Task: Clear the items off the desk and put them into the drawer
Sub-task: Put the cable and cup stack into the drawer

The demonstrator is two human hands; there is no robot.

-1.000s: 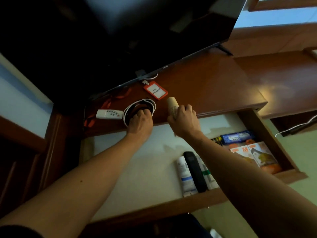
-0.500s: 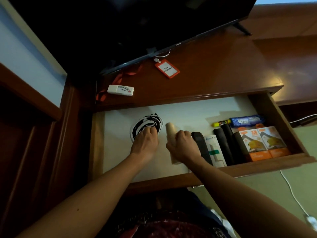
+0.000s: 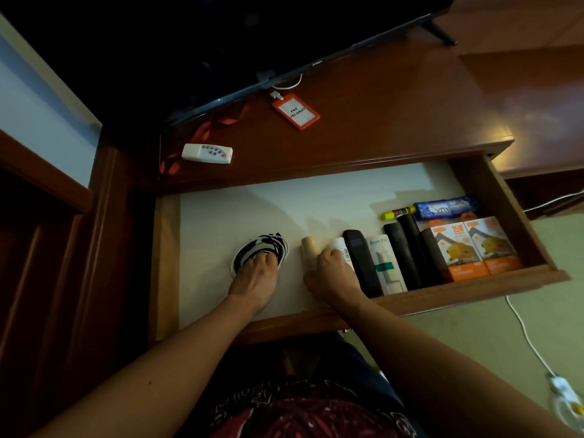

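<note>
The wooden drawer (image 3: 474,287) is pulled out below the desk top (image 3: 395,121). My left hand (image 3: 256,278) lies on a coil of black and white cable (image 3: 259,248) on the drawer's white floor, fingers curled over its near edge. My right hand (image 3: 331,273) holds a stack of brown paper cups (image 3: 309,249) lying on its side, beside a white tube (image 3: 339,246) and a black remote (image 3: 360,257). On the desk lie a white remote (image 3: 207,153) and an orange badge holder (image 3: 295,111) with a red lanyard (image 3: 202,134).
The drawer's right part holds a white box (image 3: 384,260), black cylinders (image 3: 407,248), two orange cartons (image 3: 474,248), a blue packet (image 3: 445,207) and a yellow marker (image 3: 398,212). A television (image 3: 284,33) stands at the desk's back. A white cable (image 3: 524,333) runs over the floor on the right.
Both hands came down from the desk top into the drawer, the left with the cable coil, the right with the paper cups; the cups now lie beside the white tube.
</note>
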